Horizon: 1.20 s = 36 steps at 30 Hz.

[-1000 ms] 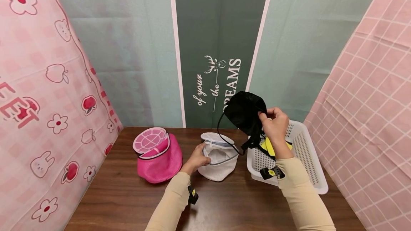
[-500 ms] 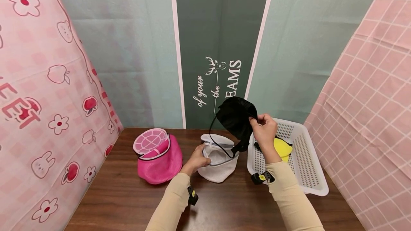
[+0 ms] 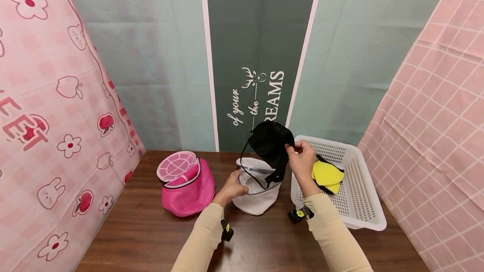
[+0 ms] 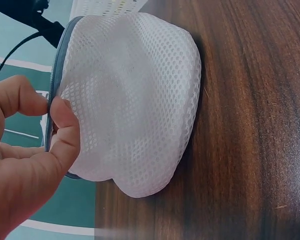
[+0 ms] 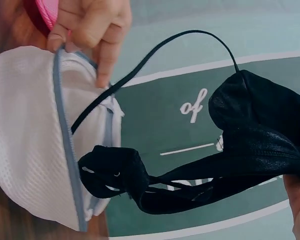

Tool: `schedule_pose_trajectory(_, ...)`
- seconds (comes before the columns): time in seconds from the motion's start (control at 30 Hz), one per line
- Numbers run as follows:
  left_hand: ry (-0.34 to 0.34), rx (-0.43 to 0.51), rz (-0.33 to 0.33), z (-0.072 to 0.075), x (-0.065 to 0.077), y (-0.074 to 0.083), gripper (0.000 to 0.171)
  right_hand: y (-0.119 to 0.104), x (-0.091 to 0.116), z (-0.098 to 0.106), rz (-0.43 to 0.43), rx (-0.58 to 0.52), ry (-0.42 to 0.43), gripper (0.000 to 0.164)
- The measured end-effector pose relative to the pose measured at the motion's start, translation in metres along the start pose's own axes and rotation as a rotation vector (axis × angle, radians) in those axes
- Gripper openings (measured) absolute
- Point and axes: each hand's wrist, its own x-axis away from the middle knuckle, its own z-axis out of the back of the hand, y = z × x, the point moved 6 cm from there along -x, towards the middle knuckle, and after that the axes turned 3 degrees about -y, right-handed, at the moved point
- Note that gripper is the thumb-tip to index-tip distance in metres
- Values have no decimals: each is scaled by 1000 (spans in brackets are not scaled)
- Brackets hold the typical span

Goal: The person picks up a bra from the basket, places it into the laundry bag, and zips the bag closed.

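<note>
My left hand [image 3: 231, 186] pinches the grey zipper edge [image 4: 58, 60] of a white mesh laundry bag [image 3: 260, 202] between thumb and fingers. The bag stands on the table with its mouth unzipped and its round lid tipped back. In my right hand [image 3: 303, 162] is a black bra [image 3: 267, 141], pinched by one edge and raised over the back of the bag. Its thin strap [image 5: 165, 44] and bunched back band [image 5: 107, 170] hang down at the bag's mouth. The right wrist view shows only part of the right hand, at its edge.
A pink mesh laundry bag [image 3: 189, 198], lid tipped open, stands left on the wooden table [image 3: 261, 242]. At right is a white plastic basket [image 3: 357, 179] with a yellow, black-edged fabric item [image 3: 327, 174] inside. Hanging cloths [image 3: 151, 74] enclose the back and sides.
My right hand has moved left and slightly down, bringing the bra from beside the basket to over the white bag. The yellow item now shows more fully. My left hand has stayed put.
</note>
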Motion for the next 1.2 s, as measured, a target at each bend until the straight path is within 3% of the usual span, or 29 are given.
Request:
schedule_pose_trajectory(0.33,-4,-19,-9,0,2,1,83,22,16,-7,-53,11,7,14)
schedule_pose_trajectory(0.73,0,-2,-11,0,1,1,82,48,25,-15,-145,-118,1,14)
schedule_pose_trajectory(0.97,-5,4,-13,0,0,0,81,51,28,-15,-143,-104,0,14)
schedule_pose_trajectory(1.2,-37,60,-25,2,10,16,79,53,30,-14,-136,-99,-34,13)
